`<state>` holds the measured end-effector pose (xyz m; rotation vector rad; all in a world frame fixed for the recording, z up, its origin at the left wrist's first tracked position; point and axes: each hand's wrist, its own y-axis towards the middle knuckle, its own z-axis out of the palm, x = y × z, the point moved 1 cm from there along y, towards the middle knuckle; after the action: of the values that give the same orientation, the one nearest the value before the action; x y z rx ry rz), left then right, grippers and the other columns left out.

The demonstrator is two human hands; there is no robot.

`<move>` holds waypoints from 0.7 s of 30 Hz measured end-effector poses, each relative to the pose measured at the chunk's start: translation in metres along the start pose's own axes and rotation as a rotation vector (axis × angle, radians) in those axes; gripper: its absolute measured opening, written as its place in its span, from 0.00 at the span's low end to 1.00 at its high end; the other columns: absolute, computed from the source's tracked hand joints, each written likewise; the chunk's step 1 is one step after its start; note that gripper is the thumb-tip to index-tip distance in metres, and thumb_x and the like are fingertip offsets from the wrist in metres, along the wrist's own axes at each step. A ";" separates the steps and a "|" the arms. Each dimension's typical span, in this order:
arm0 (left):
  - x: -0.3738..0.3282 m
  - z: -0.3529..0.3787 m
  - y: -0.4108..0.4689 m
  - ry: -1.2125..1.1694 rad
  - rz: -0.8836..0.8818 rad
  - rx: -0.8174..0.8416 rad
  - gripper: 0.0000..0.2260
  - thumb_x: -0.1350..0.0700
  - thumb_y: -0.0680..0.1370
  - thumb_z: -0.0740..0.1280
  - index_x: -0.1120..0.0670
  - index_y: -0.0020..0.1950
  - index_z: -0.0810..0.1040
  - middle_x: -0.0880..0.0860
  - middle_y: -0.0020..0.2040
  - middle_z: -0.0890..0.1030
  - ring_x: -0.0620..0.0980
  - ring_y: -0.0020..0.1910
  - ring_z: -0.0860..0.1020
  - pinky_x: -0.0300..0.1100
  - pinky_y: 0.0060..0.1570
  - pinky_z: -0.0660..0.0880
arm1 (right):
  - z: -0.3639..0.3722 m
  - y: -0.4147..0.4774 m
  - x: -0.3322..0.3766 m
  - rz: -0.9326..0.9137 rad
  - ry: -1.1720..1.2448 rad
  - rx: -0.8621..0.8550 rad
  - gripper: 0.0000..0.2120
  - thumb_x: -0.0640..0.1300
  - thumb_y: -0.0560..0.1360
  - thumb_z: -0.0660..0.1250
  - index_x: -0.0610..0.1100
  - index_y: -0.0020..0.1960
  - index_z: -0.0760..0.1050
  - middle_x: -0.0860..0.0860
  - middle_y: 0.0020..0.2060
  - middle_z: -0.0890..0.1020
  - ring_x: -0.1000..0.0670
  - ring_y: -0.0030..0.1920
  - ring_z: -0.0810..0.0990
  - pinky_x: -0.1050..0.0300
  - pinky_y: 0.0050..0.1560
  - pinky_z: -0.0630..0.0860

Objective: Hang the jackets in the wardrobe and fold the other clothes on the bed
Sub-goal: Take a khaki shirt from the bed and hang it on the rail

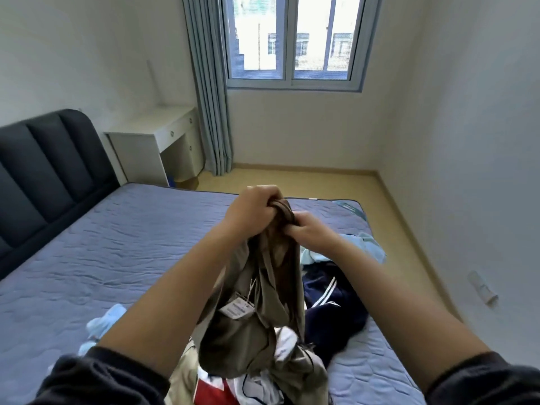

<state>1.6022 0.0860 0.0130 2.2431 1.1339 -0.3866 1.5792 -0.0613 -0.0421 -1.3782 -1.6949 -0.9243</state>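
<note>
Head view, frame centre: we saw the left grip (pixel 254 210) and right grip (pixel 310 229) both clamped on the top of the khaki garment (pixel 263 290). It hung over clothes (pixel 330 302) on the bed (pixel 117 244).

Khaki jacket (pixel 263 290), white-striped navy garment (pixel 330 302), quilted blue bed (pixel 122 247), grey curtain (pixel 209 83).

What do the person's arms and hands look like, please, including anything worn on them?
A dark soft-fabric left sleeve and matching right sleeve sit bunched up near the elbows, leaving the forearms bare. The left hand and right hand wear no gloves, and no watch, ring or bracelet shows.
</note>
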 end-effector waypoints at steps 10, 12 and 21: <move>0.077 0.040 -0.058 0.096 -0.264 0.187 0.05 0.62 0.71 0.64 0.54 0.40 0.77 0.55 0.39 0.81 0.56 0.42 0.78 0.44 0.37 0.71 | 0.010 0.001 0.013 -0.094 0.006 -0.260 0.15 0.34 0.76 0.56 0.48 0.35 0.70 0.54 0.32 0.74 0.56 0.34 0.71 0.56 0.40 0.68; 0.091 0.046 -0.066 -0.146 -0.407 0.171 0.08 0.66 0.73 0.62 0.56 0.37 0.76 0.54 0.34 0.77 0.52 0.36 0.74 0.41 0.33 0.66 | 0.006 -0.001 0.013 -0.068 0.040 -0.319 0.15 0.33 0.76 0.56 0.47 0.36 0.71 0.53 0.33 0.74 0.53 0.36 0.72 0.54 0.42 0.69; 0.039 0.021 -0.049 -0.349 -0.230 -0.064 0.11 0.60 0.66 0.58 0.61 0.43 0.76 0.55 0.37 0.78 0.50 0.37 0.74 0.45 0.39 0.69 | 0.021 -0.035 0.001 0.022 -0.091 0.138 0.10 0.42 0.71 0.70 0.48 0.51 0.76 0.50 0.43 0.82 0.51 0.44 0.81 0.57 0.44 0.76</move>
<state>1.5856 0.1205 -0.0410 1.8988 1.1953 -0.7890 1.5425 -0.0481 -0.0538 -1.3611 -1.7733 -0.7281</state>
